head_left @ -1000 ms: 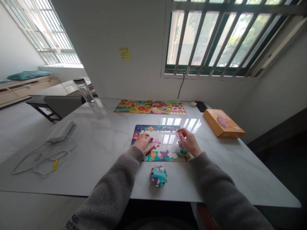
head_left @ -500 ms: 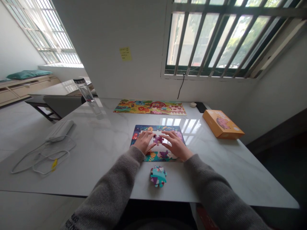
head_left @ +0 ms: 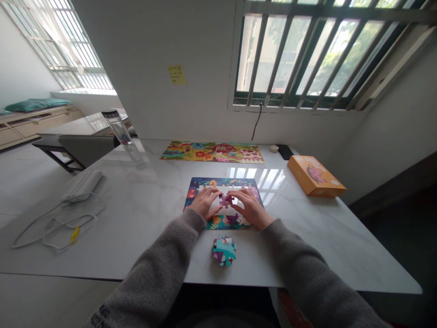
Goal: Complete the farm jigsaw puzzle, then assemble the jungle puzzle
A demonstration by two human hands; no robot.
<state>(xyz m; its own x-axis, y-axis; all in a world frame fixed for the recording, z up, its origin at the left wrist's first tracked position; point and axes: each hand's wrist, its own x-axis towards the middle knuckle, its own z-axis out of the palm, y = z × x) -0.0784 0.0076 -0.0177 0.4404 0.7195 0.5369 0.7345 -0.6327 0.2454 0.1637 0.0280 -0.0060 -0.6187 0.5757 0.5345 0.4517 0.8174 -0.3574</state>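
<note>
A purple jigsaw piece (head_left: 226, 200) is held above the white middle of a puzzle board (head_left: 190, 193) with a dark blue, colourful border. My left hand (head_left: 205, 202) grips its left side between thumb and fingers. On the opposite side, my right hand (head_left: 250, 207) has its fingertips and thumb at the piece's right edge. Both hands hide parts of the board. Closer to the table's front edge lies a small stack of jigsaw pieces (head_left: 224, 250), a turquoise one on top.
A long farm-picture puzzle (head_left: 211, 152) lies near the wall. An orange box (head_left: 316, 176) stands at right, with a black phone (head_left: 285, 152) behind it. At left are a clear bottle (head_left: 119, 129), a white device (head_left: 83, 186) and its looped cable (head_left: 54, 246).
The purple piece has shifted slightly right relative to my left hand, and my right fingertips sit closer on it. The whole view has moved a little.
</note>
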